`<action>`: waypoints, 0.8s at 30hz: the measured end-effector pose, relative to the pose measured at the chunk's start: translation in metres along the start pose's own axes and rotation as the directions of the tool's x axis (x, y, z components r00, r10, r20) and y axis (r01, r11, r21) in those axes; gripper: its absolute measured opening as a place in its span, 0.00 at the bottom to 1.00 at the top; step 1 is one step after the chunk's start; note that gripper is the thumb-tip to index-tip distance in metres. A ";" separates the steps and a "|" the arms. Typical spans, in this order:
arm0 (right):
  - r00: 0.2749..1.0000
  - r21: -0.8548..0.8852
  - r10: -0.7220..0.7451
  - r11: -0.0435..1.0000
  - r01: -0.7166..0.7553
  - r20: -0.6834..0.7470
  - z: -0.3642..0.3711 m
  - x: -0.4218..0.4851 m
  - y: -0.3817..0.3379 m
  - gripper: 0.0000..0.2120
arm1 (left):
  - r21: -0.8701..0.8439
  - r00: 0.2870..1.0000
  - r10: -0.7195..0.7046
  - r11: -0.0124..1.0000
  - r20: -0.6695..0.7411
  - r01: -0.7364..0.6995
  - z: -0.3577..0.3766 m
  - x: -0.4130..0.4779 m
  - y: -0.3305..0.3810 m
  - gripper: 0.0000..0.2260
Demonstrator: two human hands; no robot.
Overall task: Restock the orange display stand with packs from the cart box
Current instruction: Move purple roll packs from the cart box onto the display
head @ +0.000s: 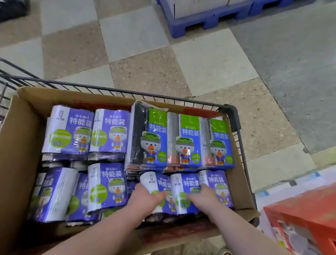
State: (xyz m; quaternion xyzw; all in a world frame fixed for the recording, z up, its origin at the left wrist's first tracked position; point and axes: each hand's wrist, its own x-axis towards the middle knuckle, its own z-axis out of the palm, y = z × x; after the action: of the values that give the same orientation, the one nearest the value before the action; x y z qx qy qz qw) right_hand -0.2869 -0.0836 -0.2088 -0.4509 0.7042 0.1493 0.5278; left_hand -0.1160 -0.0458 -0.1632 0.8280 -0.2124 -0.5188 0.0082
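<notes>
Left hand (148,194) reaching forward and down, gripping a pack (162,183), thumb across its front, right hand (203,195) alongside, curled over the neighbouring pack (186,183).

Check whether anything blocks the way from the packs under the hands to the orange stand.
The left hand and right hand hold the purple-and-white plastic packs. Between these and the orange display stand rise the brown cardboard box's right wall and the black wire cart's side.
</notes>
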 end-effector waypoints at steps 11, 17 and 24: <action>0.995 0.424 0.089 0.900 -0.101 0.049 0.022 0.012 -0.012 0.36 | -0.039 0.999 0.017 0.999 0.027 -0.016 -0.026 0.005 -0.015 0.24; 0.996 0.498 0.000 0.866 -0.047 0.094 0.019 0.001 -0.005 0.47 | 0.008 0.998 0.048 0.999 0.048 -0.049 -0.029 -0.002 -0.015 0.24; 0.993 0.563 -0.001 0.824 0.069 -0.121 -0.028 -0.035 0.007 0.31 | -0.167 0.965 0.184 0.974 0.188 -0.153 -0.023 -0.020 0.010 0.27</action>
State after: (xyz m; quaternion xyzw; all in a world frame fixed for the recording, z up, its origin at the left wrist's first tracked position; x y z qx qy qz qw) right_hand -0.3080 -0.0825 -0.1692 -0.2949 0.7374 -0.1022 0.5990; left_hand -0.1074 -0.0519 -0.1332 0.7467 -0.2422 -0.6125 0.0934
